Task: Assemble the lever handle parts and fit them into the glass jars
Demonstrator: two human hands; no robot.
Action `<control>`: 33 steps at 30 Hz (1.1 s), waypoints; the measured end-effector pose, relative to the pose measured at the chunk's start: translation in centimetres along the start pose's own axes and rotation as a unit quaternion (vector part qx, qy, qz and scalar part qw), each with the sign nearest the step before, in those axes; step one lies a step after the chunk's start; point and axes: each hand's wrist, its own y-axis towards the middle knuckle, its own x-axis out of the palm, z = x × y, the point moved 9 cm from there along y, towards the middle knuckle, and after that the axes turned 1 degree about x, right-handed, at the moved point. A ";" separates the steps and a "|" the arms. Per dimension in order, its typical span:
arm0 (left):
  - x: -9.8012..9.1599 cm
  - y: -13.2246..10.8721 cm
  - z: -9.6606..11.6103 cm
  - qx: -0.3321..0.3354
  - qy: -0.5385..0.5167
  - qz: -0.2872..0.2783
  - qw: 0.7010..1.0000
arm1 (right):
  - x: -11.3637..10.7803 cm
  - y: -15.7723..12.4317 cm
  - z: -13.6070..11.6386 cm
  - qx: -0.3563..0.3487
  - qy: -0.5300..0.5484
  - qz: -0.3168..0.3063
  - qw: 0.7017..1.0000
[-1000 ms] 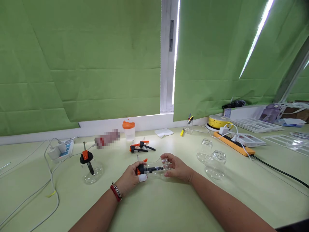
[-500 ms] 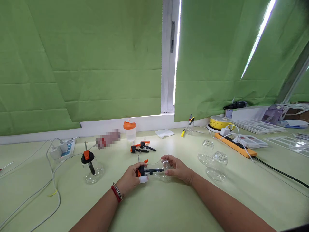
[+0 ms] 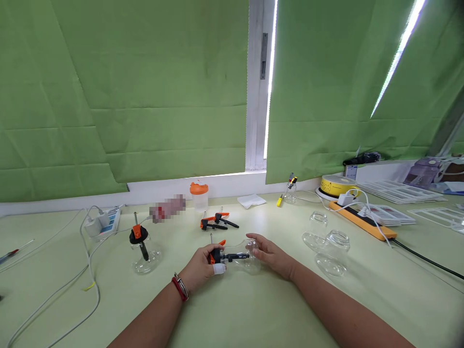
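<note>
A clear glass bottle lies on its side between my hands on the pale green table. Its mouth carries a black and orange cap piece with a black stem reaching inside the glass. My left hand, with a white wrap on the thumb and a red band at the wrist, grips that cap end. My right hand holds the bottle's base end. A finished-looking bottle with the same black and orange cap stands upright to the left.
Two empty glass bottles stand to the right. Loose orange-black cap parts and an orange-lidded cup lie behind my hands. A white power strip with trailing cables sits far left, an orange power strip and yellow reel at right.
The view has drifted slightly left and up, so everything sits a little to the right. Both hands keep their hold on the bottle, with the fingers shifting only slightly.
</note>
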 end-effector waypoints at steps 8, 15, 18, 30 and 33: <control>-0.4 0.0 0.1 0.002 -0.012 0.008 1.000 | -0.3 -0.1 0.0 -0.046 -0.050 -0.018 0.998; -0.4 0.3 -0.5 0.003 -0.031 -0.001 1.000 | 0.0 -0.1 0.3 -0.018 -0.005 -0.023 1.000; -0.3 0.3 -0.5 0.001 -0.038 -0.005 0.999 | 0.3 -0.1 -0.1 -0.014 -0.001 -0.027 1.000; -0.6 0.2 0.0 0.002 -0.030 0.004 1.000 | -0.3 -0.2 0.4 -0.011 -0.069 -0.023 0.997; -0.7 0.1 0.0 0.001 -0.027 0.008 1.000 | -0.1 -0.1 0.2 -0.044 -0.075 -0.037 0.996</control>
